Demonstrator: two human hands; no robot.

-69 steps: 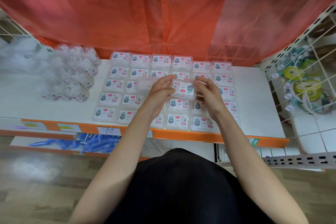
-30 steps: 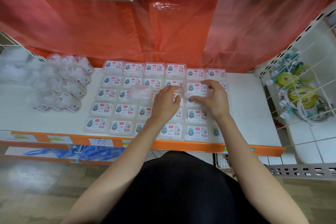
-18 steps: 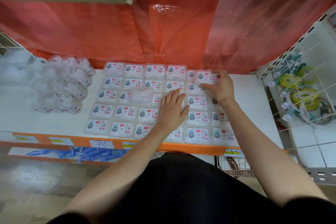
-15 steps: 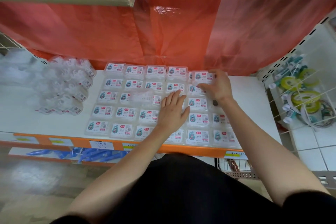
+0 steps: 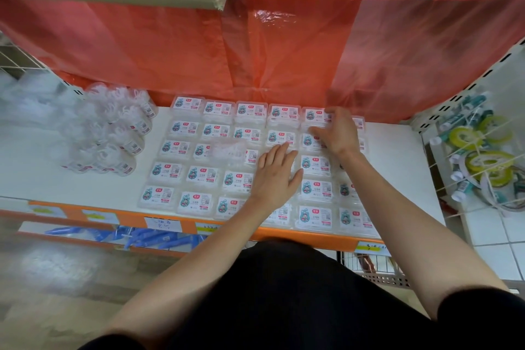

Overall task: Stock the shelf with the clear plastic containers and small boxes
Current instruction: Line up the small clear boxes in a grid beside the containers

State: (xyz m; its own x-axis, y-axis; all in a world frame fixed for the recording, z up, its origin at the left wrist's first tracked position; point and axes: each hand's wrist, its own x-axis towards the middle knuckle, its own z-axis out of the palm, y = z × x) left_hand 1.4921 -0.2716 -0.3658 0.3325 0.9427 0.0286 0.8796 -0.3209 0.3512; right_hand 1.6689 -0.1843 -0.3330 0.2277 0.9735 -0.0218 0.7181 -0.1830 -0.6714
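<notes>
Carried from mid-grid to the back row, a clear labelled box (image 5: 314,116) now lines up with its neighbours, pinched between the thumb and fingers of the right hand (image 5: 338,133). The left hand (image 5: 277,173), apart from it, lies flat with straight fingers on the boxes (image 5: 203,175) covering the white shelf (image 5: 397,167). Round clear containers (image 5: 113,136) lie heaped at left, their contents unclear. Bare shelf runs right to a wire basket (image 5: 483,156), and an orange strip (image 5: 312,237) edges the front.
</notes>
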